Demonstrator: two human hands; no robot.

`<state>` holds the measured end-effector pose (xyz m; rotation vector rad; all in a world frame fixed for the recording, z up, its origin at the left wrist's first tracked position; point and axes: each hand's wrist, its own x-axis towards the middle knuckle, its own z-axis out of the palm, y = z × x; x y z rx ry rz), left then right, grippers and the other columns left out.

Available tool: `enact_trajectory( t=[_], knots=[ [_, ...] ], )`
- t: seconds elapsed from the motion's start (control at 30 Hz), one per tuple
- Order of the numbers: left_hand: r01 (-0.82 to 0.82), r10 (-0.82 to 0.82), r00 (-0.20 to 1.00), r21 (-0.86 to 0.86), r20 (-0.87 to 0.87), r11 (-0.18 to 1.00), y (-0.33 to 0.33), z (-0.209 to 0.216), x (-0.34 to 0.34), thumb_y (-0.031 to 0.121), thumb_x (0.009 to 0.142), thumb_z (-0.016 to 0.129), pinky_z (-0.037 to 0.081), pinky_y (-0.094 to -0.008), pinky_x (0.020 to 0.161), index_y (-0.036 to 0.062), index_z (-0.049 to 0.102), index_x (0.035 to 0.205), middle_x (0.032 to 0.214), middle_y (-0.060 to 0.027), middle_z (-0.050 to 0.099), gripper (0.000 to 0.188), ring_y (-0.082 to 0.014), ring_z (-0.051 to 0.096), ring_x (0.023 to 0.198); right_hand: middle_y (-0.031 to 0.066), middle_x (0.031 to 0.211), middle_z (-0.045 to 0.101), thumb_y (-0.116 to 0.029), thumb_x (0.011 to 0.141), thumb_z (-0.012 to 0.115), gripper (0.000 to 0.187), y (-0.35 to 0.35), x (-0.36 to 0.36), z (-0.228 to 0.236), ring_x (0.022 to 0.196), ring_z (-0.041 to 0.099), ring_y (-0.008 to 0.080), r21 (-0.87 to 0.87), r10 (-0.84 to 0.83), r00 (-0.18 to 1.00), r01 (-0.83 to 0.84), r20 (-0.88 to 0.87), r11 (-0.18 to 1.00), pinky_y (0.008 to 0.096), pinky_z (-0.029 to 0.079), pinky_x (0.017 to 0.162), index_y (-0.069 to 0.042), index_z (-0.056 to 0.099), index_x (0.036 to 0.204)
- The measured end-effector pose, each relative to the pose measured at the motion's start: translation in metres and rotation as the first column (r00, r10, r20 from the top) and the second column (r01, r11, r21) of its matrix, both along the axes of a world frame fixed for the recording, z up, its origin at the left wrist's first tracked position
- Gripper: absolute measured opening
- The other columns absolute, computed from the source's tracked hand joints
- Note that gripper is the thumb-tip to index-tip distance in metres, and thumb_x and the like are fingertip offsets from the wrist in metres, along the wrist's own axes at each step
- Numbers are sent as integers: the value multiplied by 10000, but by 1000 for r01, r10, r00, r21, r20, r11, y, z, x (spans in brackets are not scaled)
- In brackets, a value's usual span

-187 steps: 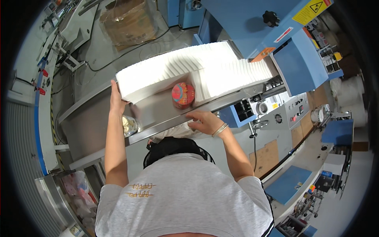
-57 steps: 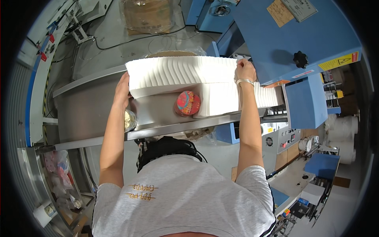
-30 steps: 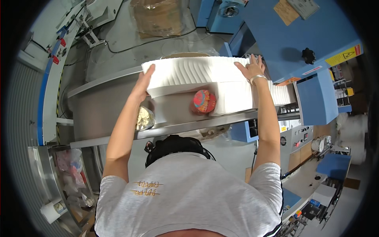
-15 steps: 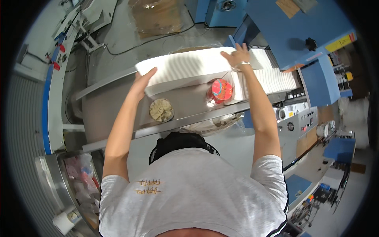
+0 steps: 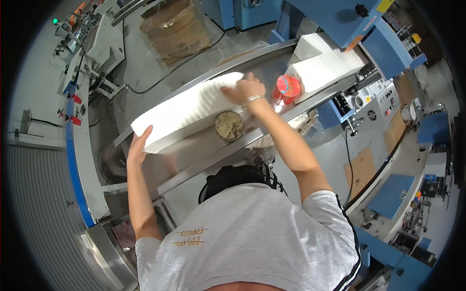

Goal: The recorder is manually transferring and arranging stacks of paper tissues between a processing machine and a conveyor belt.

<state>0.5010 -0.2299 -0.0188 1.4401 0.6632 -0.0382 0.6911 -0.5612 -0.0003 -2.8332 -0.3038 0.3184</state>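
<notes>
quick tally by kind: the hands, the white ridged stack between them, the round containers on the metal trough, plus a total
Hands: 2, left hand and right hand
Stack between the hands: 1, white ridged stack
Round containers: 2, red-topped container and container with pale contents
Total: 5

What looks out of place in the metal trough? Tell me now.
The red container and the container of pale, crumpled pieces look odd: they sit in the metal trough beside white stacks, unlike anything else there. No spill shows.
</notes>
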Motion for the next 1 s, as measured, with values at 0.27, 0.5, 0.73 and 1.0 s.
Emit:
enact_trajectory(
  t=[0.27, 0.5, 0.73, 1.0],
  knots=[
    [149, -151, 988, 63, 33, 987, -41, 3, 34, 319, 774, 761, 255, -344, 1078, 14, 224, 1442, 1420, -133, 382, 909, -247, 346, 1316, 237, 1069, 634, -643, 842, 482, 717, -56, 19, -7, 1014, 614, 373, 53, -122, 991, 125, -54, 991, 423, 481, 859, -28, 508, 1208],
    [121, -129, 990, 107, 63, 987, -46, -3, 37, 329, 760, 768, 225, -347, 1095, 6, 211, 1442, 1434, -139, 362, 938, -251, 313, 1339, 211, 984, 586, -640, 746, 604, 768, -15, -113, 14, 889, 598, 358, 129, 77, 974, -106, 215, 986, 445, 507, 718, -78, 460, 1249],
    [149, -152, 988, 71, 38, 986, -53, 5, 42, 306, 790, 741, 224, -344, 1096, 15, 199, 1451, 1439, -133, 357, 903, -247, 311, 1342, 190, 1138, 478, -445, 659, 751, 812, -6, -119, -20, 997, 540, 376, 219, 152, 970, -193, 188, 956, 459, 508, 756, -146, 375, 1314],
    [76, -76, 997, 46, -10, 996, -47, -1, 29, 288, 809, 722, 216, -335, 1098, 20, 183, 1462, 1457, -126, 334, 888, -240, 296, 1352, 212, 1210, 449, -292, 598, 790, 817, -75, -23, 76, 1061, 494, 405, 475, -31, 808, -314, 588, 822, 465, 492, 840, -138, 419, 1310]
  ],
)
